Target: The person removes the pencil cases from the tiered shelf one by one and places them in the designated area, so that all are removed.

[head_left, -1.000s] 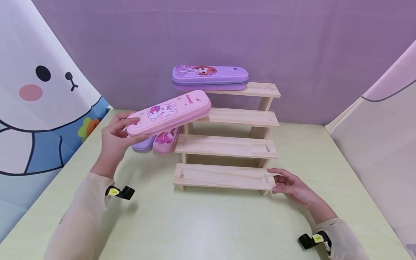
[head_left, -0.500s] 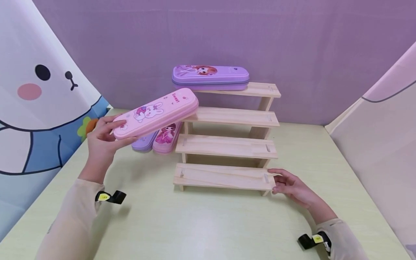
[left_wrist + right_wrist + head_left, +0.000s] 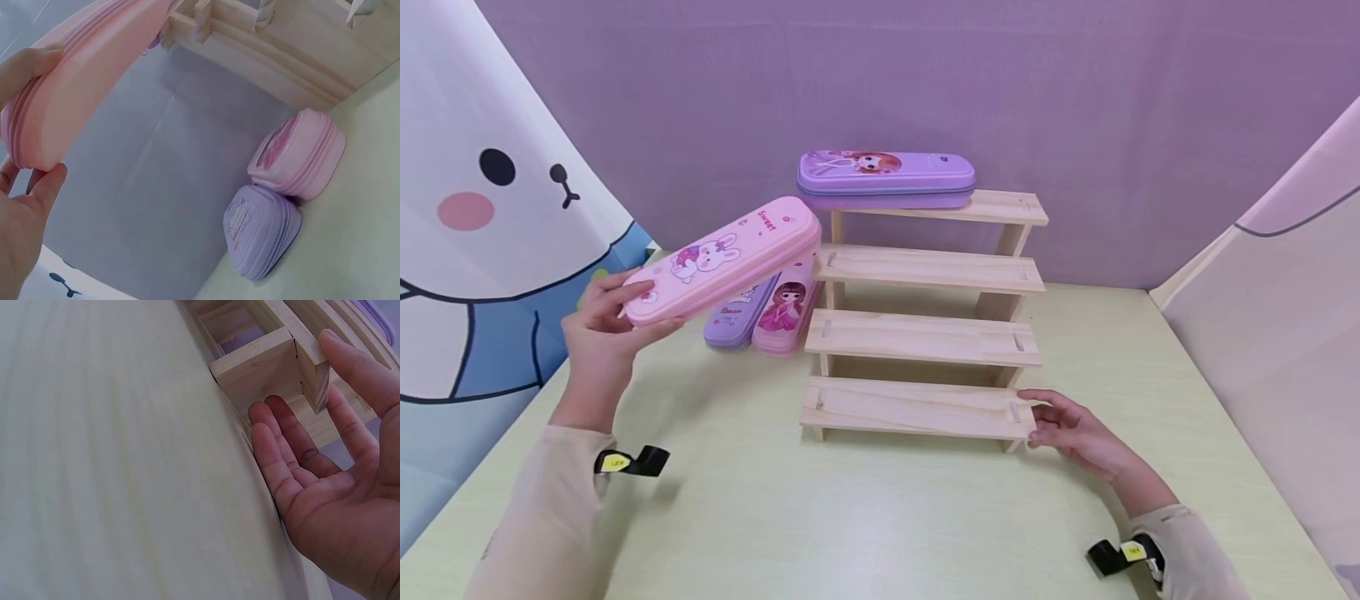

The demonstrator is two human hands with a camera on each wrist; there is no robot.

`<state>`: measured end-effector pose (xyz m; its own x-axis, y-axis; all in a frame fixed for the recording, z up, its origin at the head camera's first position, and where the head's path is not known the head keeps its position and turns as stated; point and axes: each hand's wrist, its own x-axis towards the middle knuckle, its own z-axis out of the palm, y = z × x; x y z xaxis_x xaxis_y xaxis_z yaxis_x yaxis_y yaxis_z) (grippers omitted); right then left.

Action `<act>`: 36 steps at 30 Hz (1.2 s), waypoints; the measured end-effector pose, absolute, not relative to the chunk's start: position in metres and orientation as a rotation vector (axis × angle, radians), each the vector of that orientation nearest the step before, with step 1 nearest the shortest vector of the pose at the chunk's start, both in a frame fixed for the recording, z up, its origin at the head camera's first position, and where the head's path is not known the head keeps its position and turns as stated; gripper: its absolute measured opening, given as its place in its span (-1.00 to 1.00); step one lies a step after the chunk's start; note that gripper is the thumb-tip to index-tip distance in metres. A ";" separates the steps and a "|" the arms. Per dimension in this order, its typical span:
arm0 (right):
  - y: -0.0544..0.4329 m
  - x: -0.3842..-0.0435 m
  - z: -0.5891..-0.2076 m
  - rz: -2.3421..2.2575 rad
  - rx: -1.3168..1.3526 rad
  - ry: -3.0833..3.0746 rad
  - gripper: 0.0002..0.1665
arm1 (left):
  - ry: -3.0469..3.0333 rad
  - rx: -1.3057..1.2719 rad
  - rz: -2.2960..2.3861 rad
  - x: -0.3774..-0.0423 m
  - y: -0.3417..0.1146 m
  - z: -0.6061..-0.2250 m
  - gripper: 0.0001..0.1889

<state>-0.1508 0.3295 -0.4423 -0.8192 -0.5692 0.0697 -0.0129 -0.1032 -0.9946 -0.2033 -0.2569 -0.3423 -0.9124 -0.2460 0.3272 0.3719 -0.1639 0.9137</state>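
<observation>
My left hand (image 3: 598, 337) grips the near-left end of a pink pencil case (image 3: 722, 262) with a rabbit print, holding it tilted in the air left of a wooden four-step display rack (image 3: 917, 337). Seen from the left wrist, thumb and fingers hold the zipped sides of this pink case (image 3: 81, 81). My right hand (image 3: 1075, 433) is at the right end of the lowest step. In the right wrist view, thumb and index finger pinch the corner of that step's board (image 3: 310, 365), the other fingers loosely curved below. A purple pencil case (image 3: 887, 179) lies on the top step.
A lavender pencil case (image 3: 730, 325) and a pink one with a doll print (image 3: 784, 310) lie side by side on the table (image 3: 850, 517), left of the rack. Behind stands a purple cloth backdrop (image 3: 1075, 108); printed cloth panels flank the table.
My left hand has carried the pink rabbit pencil case leftward, away from the rack, uncovering more of the second-highest step and the two cases on the table. The right hand has stayed put.
</observation>
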 end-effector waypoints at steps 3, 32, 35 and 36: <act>0.330 -0.151 -0.442 -1.980 -0.637 1.791 -0.34 | -1.730 -0.091 -2.116 -0.202 -0.261 -0.342 -0.46; 0.331 -0.151 -0.444 -1.966 -0.614 1.815 -0.33 | -1.731 0.289 -2.030 -0.205 -0.295 -0.363 -0.39; 0.331 -0.151 -0.443 -1.964 -0.617 1.813 -0.34 | -1.752 0.325 -2.005 -0.207 -0.296 -0.364 -0.39; 0.331 -0.151 -0.443 -1.964 -0.615 1.813 -0.34 | -1.757 0.336 -1.997 -0.207 -0.296 -0.364 -0.38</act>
<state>-0.1512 0.3311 -0.4432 -0.8246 -0.5634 0.0517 -0.0066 -0.0818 -0.9966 -0.2069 -0.2964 -0.3644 -0.8661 -0.4866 0.1140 0.1751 -0.0817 0.9812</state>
